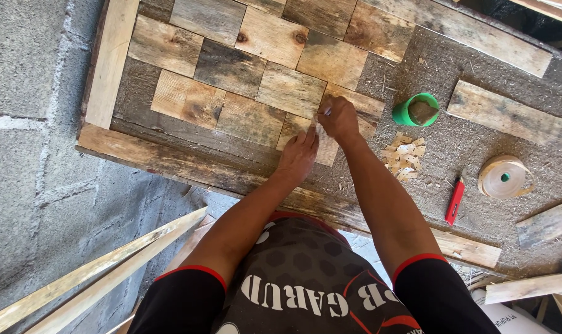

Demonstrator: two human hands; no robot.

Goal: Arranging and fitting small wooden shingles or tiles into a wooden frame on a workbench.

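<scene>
Right hand point(338, 115) hides whatever marks the wood piece point(349, 114).

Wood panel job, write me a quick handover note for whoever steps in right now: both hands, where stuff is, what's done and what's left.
Left hand: flat on the lower edge of a small wood piece, pressing it down.
Right hand: fist on the same piece, pinching something small; I cannot tell what.
Panel: weathered wood pieces already cover the upper left in staggered rows.
Beside the hands: green cup, wood chips, red utility knife, tape roll, spare plank.
Left: the right and lower parts of the board remain uncovered.
</scene>
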